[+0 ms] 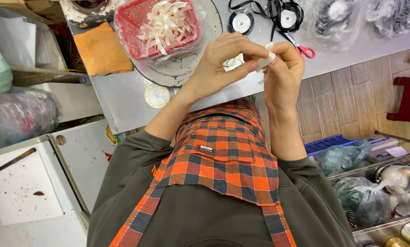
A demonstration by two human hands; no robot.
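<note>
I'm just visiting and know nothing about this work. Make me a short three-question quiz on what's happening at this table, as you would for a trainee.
1. True or false: both hands pinch the same small piece of white ribbon.
2. What lies in the red basket? A) black ribbon B) loops of cream ribbon C) scissors
3. Fill in: the scissors with red handles lie on the table to the ______ of the right hand.

Key
1. True: the left hand and the right hand meet on it, fingertips closed.
2. B: cream ribbon loops fill the basket, which sits in a clear bag.
3. Right, close beside it.
</note>
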